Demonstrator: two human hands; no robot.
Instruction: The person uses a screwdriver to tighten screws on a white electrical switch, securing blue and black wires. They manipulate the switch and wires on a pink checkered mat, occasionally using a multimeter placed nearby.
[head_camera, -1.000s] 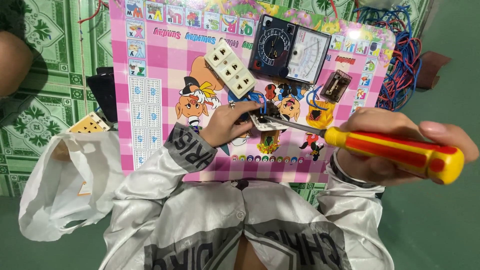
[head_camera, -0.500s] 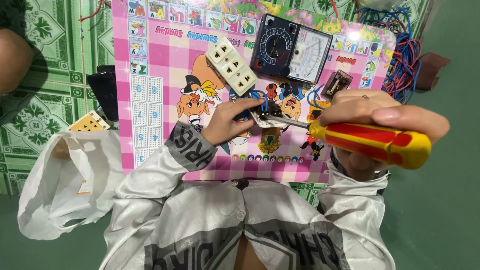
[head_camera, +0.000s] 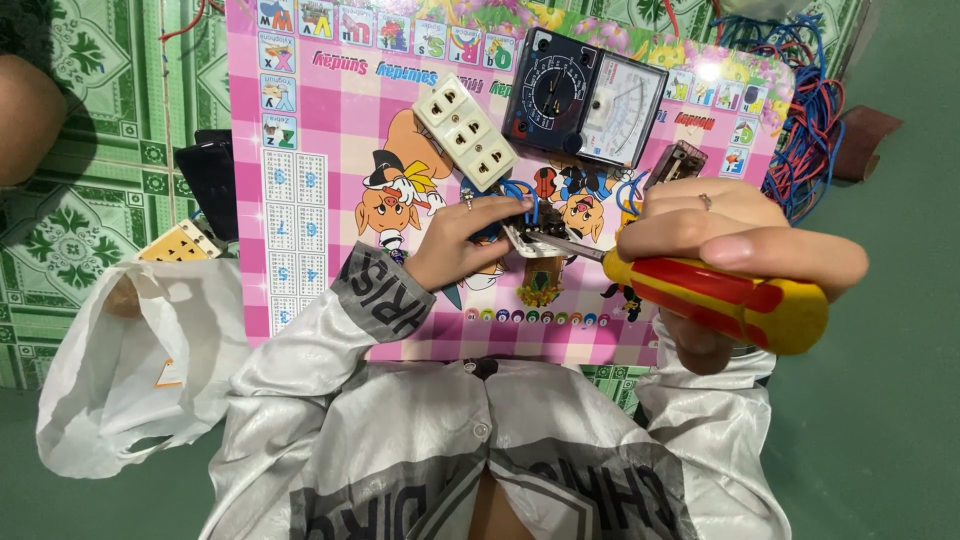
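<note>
The red-and-yellow screwdriver (head_camera: 715, 300) lies nearly level, tip pointing left into the small white part (head_camera: 535, 240). The right hand (head_camera: 735, 250) is clenched around its handle; the left hand (head_camera: 465, 240) pinches the part above the pink board (head_camera: 320, 130).

One head cam, looking steeply down, close over lap and pink board (head_camera: 330, 130); no 2nd view.

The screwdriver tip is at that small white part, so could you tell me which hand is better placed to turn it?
Probably the right hand: it grips the red-and-yellow screwdriver, whose shaft points at the small white part. The left hand steadies that part.
</note>
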